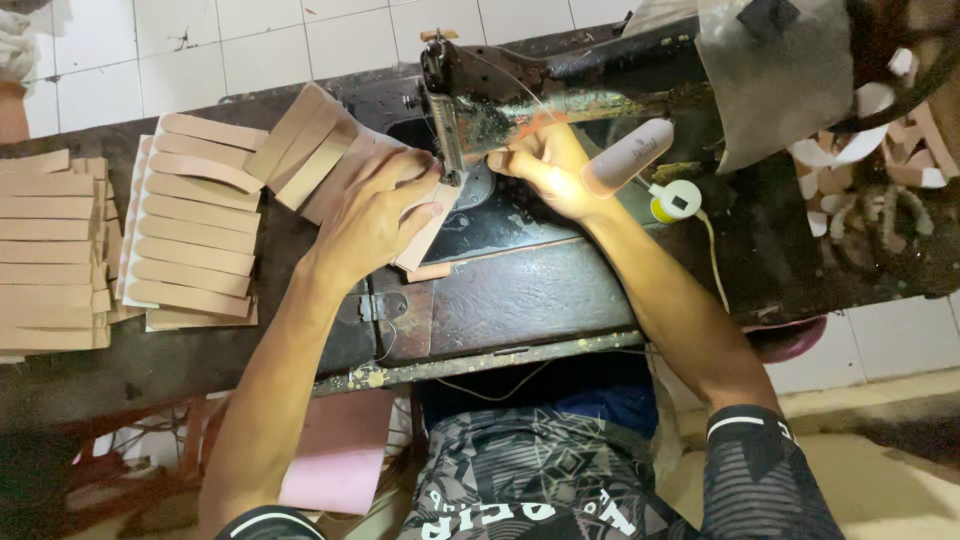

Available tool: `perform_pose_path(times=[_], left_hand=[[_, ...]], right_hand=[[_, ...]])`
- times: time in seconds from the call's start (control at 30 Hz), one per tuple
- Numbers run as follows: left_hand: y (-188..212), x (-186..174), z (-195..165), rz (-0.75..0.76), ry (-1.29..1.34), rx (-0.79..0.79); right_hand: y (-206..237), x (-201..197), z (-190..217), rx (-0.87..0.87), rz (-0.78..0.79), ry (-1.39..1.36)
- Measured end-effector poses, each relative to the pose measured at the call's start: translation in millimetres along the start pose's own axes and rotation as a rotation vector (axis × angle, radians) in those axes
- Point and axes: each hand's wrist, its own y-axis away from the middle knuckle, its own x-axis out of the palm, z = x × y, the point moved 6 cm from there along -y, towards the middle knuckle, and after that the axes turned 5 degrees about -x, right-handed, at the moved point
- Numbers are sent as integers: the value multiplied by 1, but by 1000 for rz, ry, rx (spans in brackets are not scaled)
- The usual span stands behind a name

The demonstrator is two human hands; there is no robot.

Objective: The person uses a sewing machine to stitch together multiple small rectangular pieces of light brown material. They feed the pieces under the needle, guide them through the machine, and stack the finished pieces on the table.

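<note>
An old black sewing machine (560,75) stands on a dark worn table (520,290). My left hand (372,212) lies flat on a tan leather strip (425,235) that runs under the needle (452,150), pressing it to the machine bed. My right hand (545,165) is just right of the needle, fingers pinched at the strip's far end below the machine arm. A small white lamp (628,155) shines on it.
Stacks of tan strips (195,230) lie left of the machine, with more strips (50,250) at the table's far left. Loose scraps (880,150) are heaped at the right. A pink sheet (335,450) hangs below the table. White tiled floor surrounds it.
</note>
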Motion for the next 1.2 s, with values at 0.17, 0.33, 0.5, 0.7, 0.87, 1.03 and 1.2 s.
perform_pose_path(times=[0.17,0.33,0.5,0.7,0.87,1.03,1.2], left_hand=[[2,-3,-11,-59,-97,-2],[8,7,-15,-81,-107,-120],[11,15,-22,-144,-209,-199],[12,22,-28,-176,-277,-254],[11,23,-31,-168,-301,-259],[10,21,-28,-131,-272,-262],[10,23,-28,-138,-269,-263]], right_hand=[[0,3,7,27,17,41],[0,11,20,52,5,45],[1,11,20,72,16,82],[1,14,16,28,24,-17],[0,17,18,30,37,-58],[0,18,20,18,26,-37],[0,16,14,37,1,-49]])
